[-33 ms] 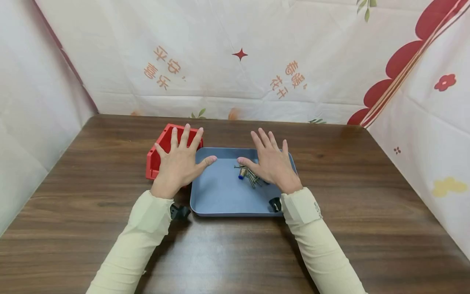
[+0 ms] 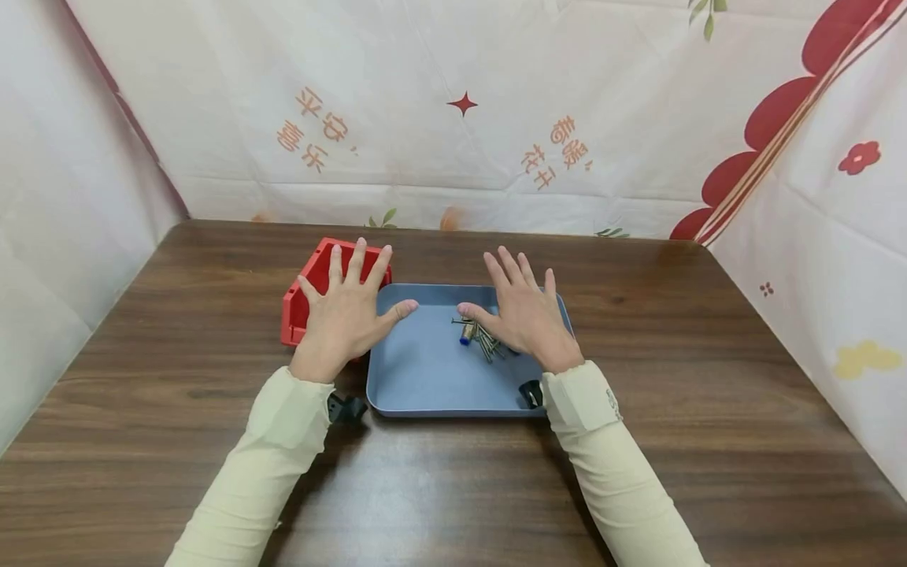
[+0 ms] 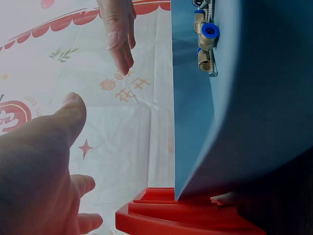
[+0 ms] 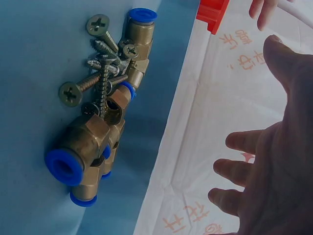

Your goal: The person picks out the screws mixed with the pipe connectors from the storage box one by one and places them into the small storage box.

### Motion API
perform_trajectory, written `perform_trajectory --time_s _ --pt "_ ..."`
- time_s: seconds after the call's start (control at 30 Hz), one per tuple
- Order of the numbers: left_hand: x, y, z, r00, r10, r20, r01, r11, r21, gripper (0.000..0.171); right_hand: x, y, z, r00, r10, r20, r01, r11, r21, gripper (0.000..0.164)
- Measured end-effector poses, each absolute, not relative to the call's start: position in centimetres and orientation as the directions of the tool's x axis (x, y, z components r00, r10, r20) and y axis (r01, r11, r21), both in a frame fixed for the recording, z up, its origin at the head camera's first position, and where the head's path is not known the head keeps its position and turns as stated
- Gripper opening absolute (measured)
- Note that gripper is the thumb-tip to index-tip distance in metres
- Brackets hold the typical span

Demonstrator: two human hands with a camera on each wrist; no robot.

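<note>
My left hand (image 2: 343,321), fingers spread and palm down, hovers over the left edge of a blue-grey tray (image 2: 418,374). Behind its fingertips, a red plastic bin (image 2: 292,313) stands at the tray's back left and is partly covered by the hand. Fingers also spread, my right hand (image 2: 530,319) holds nothing above the tray's right side. Beneath it lies a small pile of screws (image 4: 73,93) and brass pipe fittings with blue collars (image 4: 63,167), partly hidden by that hand in the head view. In the left wrist view, some fittings (image 3: 207,36) show at the tray's far end.
Brown wood-grain table (image 2: 708,394) extends around the tray on all sides. A pale printed cloth (image 2: 425,63) hangs along its back edge and both sides. Black wrist-camera mounts (image 2: 347,409) sit under the sleeve cuffs.
</note>
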State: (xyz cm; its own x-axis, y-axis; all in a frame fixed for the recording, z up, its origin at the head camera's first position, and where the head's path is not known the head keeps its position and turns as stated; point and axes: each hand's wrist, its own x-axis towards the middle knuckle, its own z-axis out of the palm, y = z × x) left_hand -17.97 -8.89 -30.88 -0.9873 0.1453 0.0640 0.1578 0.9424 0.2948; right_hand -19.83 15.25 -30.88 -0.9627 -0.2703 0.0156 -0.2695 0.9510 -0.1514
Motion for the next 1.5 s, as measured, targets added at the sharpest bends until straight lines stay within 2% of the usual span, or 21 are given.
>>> perform_trajectory --time_s 1.0,1.5 --pt "-18.1 -9.4 -30.9 -0.984 0.154 0.085 0.173 0.935 0.311 0.088 -20.0 16.7 -30.6 -0.97 -0.241 0.018 -0.24 0.948 -0.208 0.089" --pt "-17.6 -9.2 -29.7 -0.966 0.217 0.141 0.251 0.917 0.31 0.09 -18.6 20.5 -30.8 -0.969 -0.233 -0.085 -0.195 0.927 -0.319 0.092"
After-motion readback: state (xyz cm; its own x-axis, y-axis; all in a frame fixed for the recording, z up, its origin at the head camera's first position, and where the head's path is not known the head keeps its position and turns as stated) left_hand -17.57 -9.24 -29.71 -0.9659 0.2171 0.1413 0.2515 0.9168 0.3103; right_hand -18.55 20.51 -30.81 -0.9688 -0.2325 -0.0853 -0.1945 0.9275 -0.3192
